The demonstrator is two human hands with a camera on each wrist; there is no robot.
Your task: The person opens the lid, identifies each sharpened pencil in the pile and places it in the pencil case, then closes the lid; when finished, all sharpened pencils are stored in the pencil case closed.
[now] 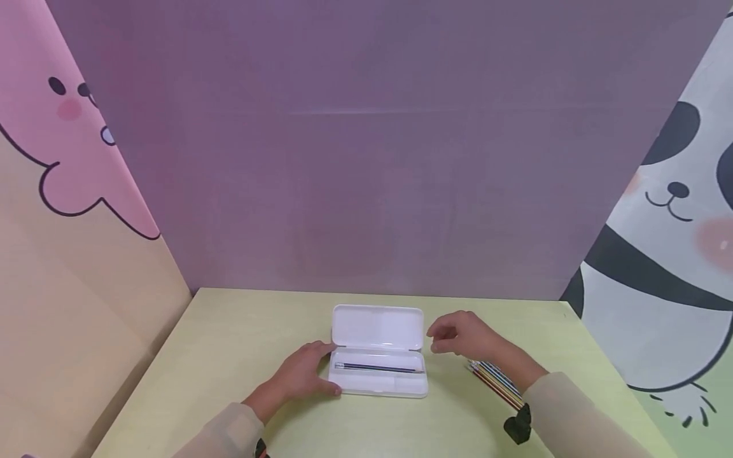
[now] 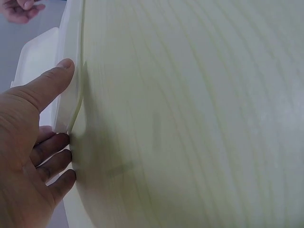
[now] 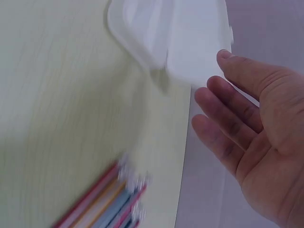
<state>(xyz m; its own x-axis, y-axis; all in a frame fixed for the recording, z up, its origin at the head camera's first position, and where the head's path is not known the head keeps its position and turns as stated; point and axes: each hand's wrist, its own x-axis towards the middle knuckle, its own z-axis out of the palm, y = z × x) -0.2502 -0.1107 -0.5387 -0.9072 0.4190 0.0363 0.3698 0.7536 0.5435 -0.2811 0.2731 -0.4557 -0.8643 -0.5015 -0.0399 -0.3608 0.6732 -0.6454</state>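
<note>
A white pencil case (image 1: 366, 385) stands with its lid (image 1: 378, 326) raised at the middle of the table. Inside its tray lies one dark pencil (image 1: 375, 367), running lengthwise. My left hand (image 1: 305, 371) holds the case's left end, thumb by the front edge and fingers near the hinge side. Off the case's right end, my right hand (image 1: 465, 335) hovers with loosely bent fingers and nothing in them. Beneath the right forearm, several colored pencils (image 1: 497, 383) lie side by side; the right wrist view shows the ends of these pencils (image 3: 102, 202), blurred.
The pale wood-patterned table (image 1: 246, 324) ends at a purple backdrop (image 1: 366, 191). Cartoon-printed panels flank it, a pink figure (image 1: 74, 146) on the left and a panda (image 1: 670, 254) on the right. A black object (image 1: 518, 425) is at the right cuff.
</note>
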